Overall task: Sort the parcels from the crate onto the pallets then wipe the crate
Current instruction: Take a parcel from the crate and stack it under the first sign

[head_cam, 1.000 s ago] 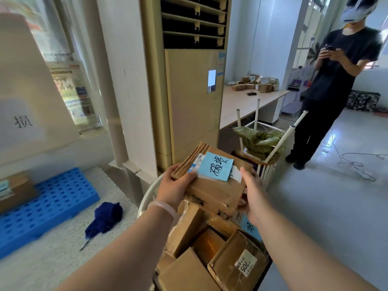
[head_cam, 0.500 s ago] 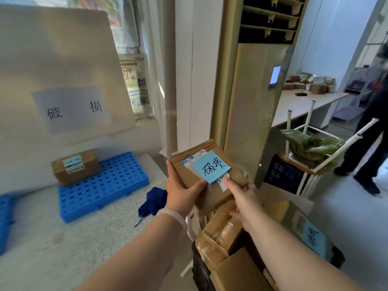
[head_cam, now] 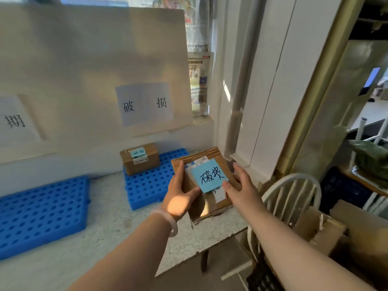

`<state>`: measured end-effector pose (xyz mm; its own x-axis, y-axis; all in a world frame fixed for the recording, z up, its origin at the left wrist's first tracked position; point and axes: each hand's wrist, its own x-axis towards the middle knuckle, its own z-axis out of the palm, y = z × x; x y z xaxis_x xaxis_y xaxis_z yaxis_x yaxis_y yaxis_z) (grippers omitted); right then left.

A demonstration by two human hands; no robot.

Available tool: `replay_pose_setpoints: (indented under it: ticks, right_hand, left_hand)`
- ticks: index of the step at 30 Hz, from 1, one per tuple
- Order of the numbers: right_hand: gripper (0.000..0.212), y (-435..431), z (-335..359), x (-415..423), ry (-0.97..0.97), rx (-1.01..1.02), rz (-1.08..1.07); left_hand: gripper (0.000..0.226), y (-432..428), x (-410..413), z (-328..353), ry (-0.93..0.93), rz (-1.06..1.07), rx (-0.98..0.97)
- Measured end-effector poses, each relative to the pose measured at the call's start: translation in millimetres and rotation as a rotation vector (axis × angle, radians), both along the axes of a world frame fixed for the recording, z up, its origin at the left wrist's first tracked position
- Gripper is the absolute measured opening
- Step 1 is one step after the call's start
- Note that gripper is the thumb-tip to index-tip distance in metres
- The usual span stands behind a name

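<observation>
Just right of the right pallet (head_cam: 151, 185): a flat cardboard parcel (head_cam: 198, 208) is held tilted between both hands, with its near end over the counter and its far corner overlapping the pallet's right edge in the view.
Parcel face: a blue note (head_cam: 212, 175) with handwritten characters sits over a white printed label, and brown tape runs down the near half.
Left hand (head_cam: 180, 198): it grips the parcel's left edge, with the thumb laid across the top face toward the note and the fingers up along the side. A pale band circles the wrist.
Right hand (head_cam: 241, 190): it holds the parcel's right edge, with the thumb tip at the note's lower right corner and the fingers curled round the side.
Right pallet: blue plastic with rows of holes, lying on the speckled counter (head_cam: 117, 227) close to the wall.
On the right pallet: a small brown box (head_cam: 147, 168) sits at its far left corner, bearing its own blue note and white label.
Behind the right pallet: a pale board leans on the wall and carries a paper sign (head_cam: 144, 103) printed 破损.
Left of the right pallet: a second blue pallet (head_cam: 42, 211) lies apart from it across a strip of counter. Another sign (head_cam: 16, 120) is above it, with only the character 期 in view.
Right of the right pallet, past the counter's edge: a white slatted frame (head_cam: 294, 194) stands there, with more cardboard parcels (head_cam: 323, 234) nearer the camera. What holds them cannot be told.
</observation>
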<state>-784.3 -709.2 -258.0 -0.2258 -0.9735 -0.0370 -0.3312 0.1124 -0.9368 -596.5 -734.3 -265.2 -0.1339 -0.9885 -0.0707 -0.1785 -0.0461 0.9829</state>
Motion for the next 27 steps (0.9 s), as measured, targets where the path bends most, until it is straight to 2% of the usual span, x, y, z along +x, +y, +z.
replay_pose_setpoints:
  ticks: [3,6,8,11,15,21,27]
  right_hand:
    - [0.062,-16,-7,41,0.069,-0.035,0.086]
    - [0.058,-29,-18,76,0.081,-0.047,0.174]
    - [0.061,-36,-22,94,0.043,-0.048,0.216]
    - [0.06,-48,-23,110,0.019,-0.02,0.233]
    - [0.067,-75,-32,123,0.168,0.011,0.291]
    - [0.071,-128,-56,138,0.244,0.019,0.402]
    - [0.071,-200,-74,146,0.227,0.094,0.489]
  left_hand:
    - [0.079,-11,37,2,-0.012,0.036,0.035]
    - [0.103,-22,69,-4,-0.207,0.045,-0.063]
    - [0.105,-28,84,-10,-0.288,0.071,-0.078]
    - [0.105,-38,102,-17,-0.294,0.106,-0.07]
    - [0.102,-58,118,-29,-0.281,0.182,-0.068]
    - [0.106,-93,131,-53,-0.299,0.221,0.011]
    - [0.103,-150,135,-70,-0.32,0.336,0.082]
